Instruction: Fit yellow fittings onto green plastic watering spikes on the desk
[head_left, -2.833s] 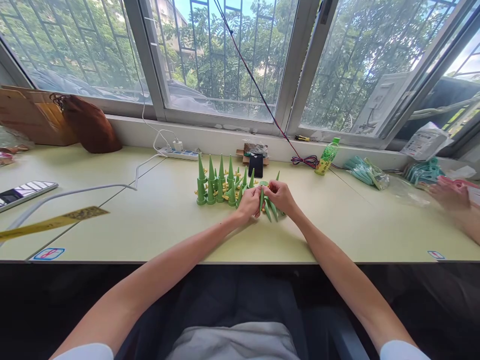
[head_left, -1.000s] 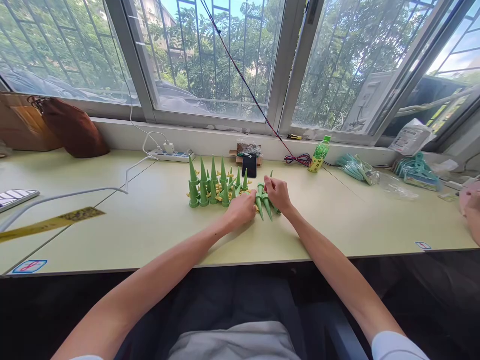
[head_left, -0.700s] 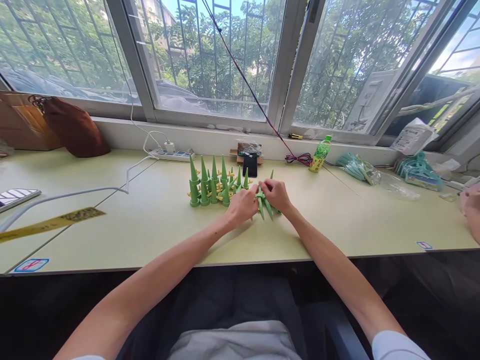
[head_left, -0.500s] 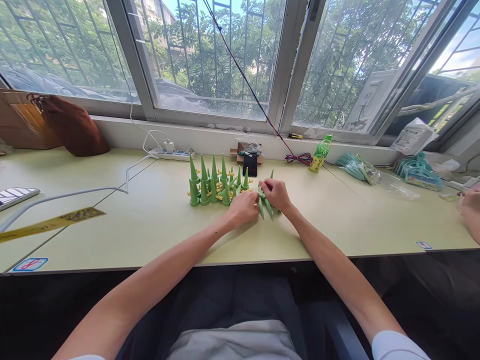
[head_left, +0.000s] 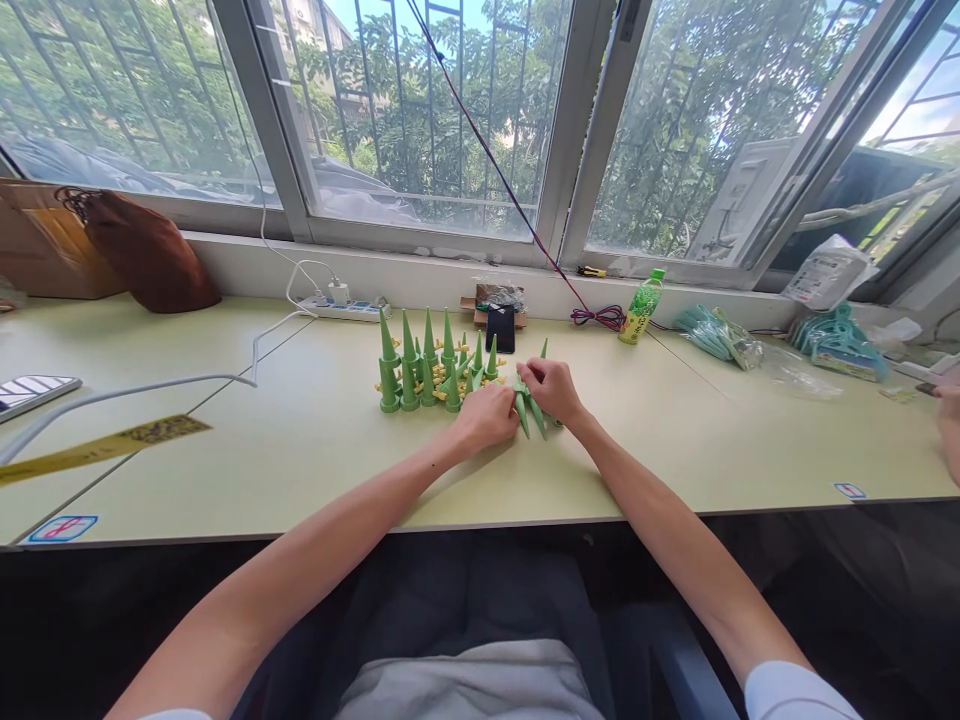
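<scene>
My left hand (head_left: 487, 414) is closed, its curled fingers against a green plant watering spike (head_left: 522, 412) that points down toward me. Opposite it, my right hand (head_left: 553, 388) pinches the upper end of the green spikes, with a second one (head_left: 538, 418) slanting out beneath its fingers. The exact grip of the fingertips is hidden. Another green spike (head_left: 544, 348) stands point up just behind my right hand. Left of my hands, several green watering spikes (head_left: 409, 388) stand upright in rows, with small yellow valve pieces (head_left: 463, 348) among them.
Behind the spikes lie a black phone (head_left: 500, 330) and a small cardboard box (head_left: 469, 303). A green-capped bottle (head_left: 641, 308) stands near the window, beside a coiled cable (head_left: 598, 317). A white cable (head_left: 150, 388) crosses the left side. Another person's hand (head_left: 949, 425) is at the right edge.
My hands stay almost in place, with only a slight shift of the left fingers around the spike. At the right edge, the other person's hand has moved and now shows a dark thin object.
</scene>
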